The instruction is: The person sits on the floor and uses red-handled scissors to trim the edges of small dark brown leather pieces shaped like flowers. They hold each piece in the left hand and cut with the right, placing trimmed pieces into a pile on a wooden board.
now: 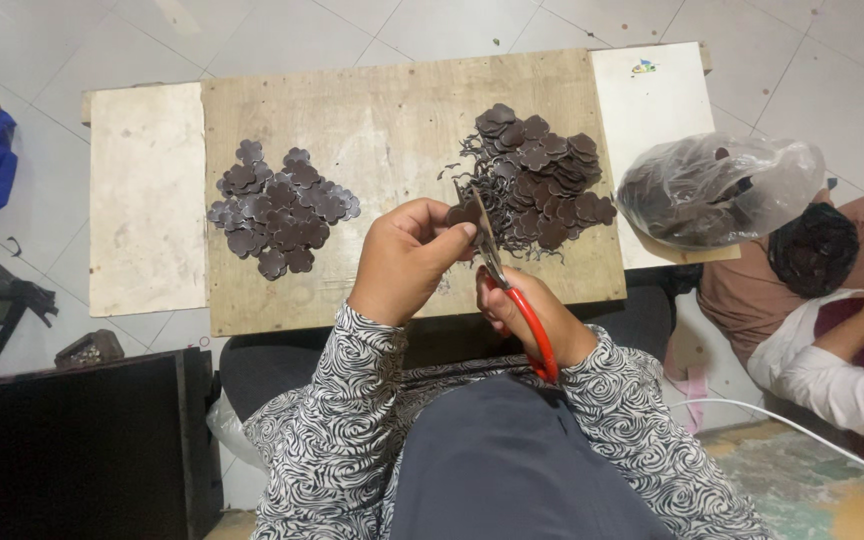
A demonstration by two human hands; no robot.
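Observation:
My left hand (pixel 404 256) pinches a small dark brown flower-shaped piece (pixel 462 213) at its fingertips, above the near edge of a plywood board (pixel 382 110). In my right hand (pixel 534 312) are red-handled scissors (pixel 514 292), the blades angled up against the piece. On the board's left lies a flat pile of brown flower-shaped pieces (pixel 282 210). A second pile (pixel 542 180) on the right is mixed with thin curly trimmings.
The board rests on a low white table (pixel 147 200) over a tiled floor. A clear plastic bag (pixel 717 190) of dark pieces sits at the table's right end. Another person (pixel 832 300) sits at right. A white cable (pixel 802 430) crosses the floor. Dark furniture (pixel 82 440) stands lower left.

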